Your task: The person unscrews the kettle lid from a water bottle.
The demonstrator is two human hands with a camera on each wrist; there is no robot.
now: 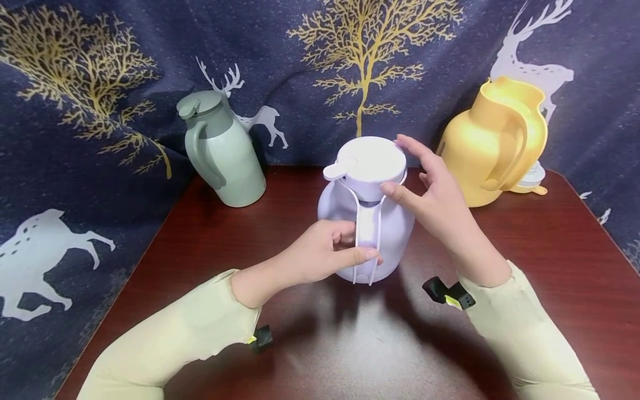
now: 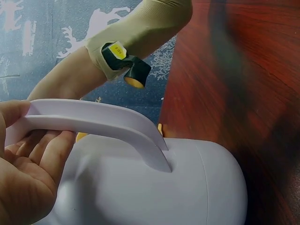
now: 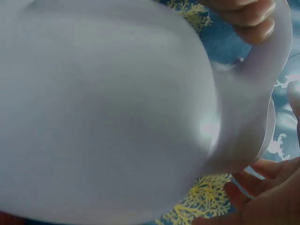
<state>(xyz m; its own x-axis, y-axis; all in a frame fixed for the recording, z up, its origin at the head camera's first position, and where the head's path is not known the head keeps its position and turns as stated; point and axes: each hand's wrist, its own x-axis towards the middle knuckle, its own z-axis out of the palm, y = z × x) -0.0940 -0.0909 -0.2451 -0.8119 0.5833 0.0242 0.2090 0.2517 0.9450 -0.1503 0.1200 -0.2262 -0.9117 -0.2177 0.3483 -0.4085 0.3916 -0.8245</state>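
Observation:
A lavender thermos jug (image 1: 395, 239) stands in front of me in the head view, its white lid (image 1: 372, 158) on top with a thumb lever pointing left. My left hand (image 1: 320, 250) grips the jug's handle (image 2: 108, 119), the thumb on its near side and the fingers curled through behind it. My right hand (image 1: 435, 186) holds the right side of the lid, thumb at the front edge and index finger at the back. In the right wrist view, the jug's body (image 3: 117, 117) fills most of the picture, and the right fingers (image 3: 258, 183) lie beside the neck.
A green thermos jug (image 1: 225, 155) with its lid on stands at the back left of the dark red table (image 1: 300, 355). At the back right is a yellow jug (image 1: 492, 144) with an open top. Behind it lies a white and yellow lid (image 1: 532, 176). A patterned blue cloth (image 1: 300, 83) hangs behind.

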